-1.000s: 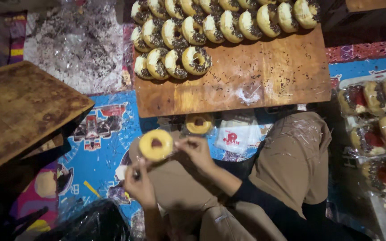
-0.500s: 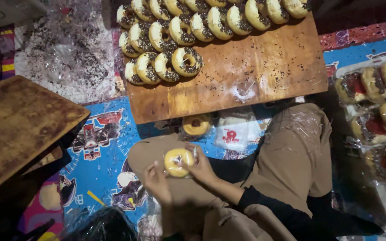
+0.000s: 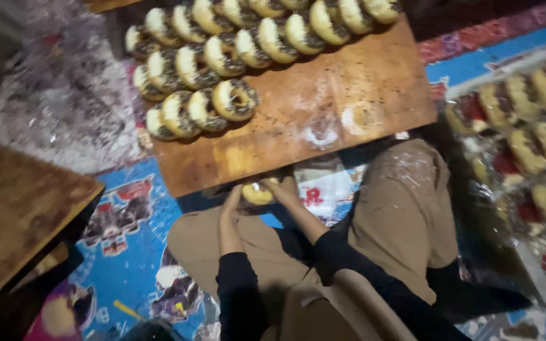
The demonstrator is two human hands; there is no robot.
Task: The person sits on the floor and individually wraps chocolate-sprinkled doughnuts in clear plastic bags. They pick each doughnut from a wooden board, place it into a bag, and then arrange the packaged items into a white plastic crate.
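Both hands on a plain doughnut, low under the board's edge

Left hand [image 3: 230, 211] and right hand [image 3: 284, 189] pinch a pale, blurred doughnut [image 3: 257, 193] above the lap; the wooden board [image 3: 323, 126] of sprinkled doughnuts [image 3: 235, 100] overhangs it, bagged doughnuts [image 3: 526, 132] at right.

The wooden board [image 3: 349, 107] is the reference. Rows of doughnuts [image 3: 222, 63] lie on its far-left part. Just before its near edge, both hands meet on one doughnut [image 3: 258, 193]. Right of it: wrapped doughnuts [image 3: 526, 126]. Left of it: a low table [image 3: 20, 208].
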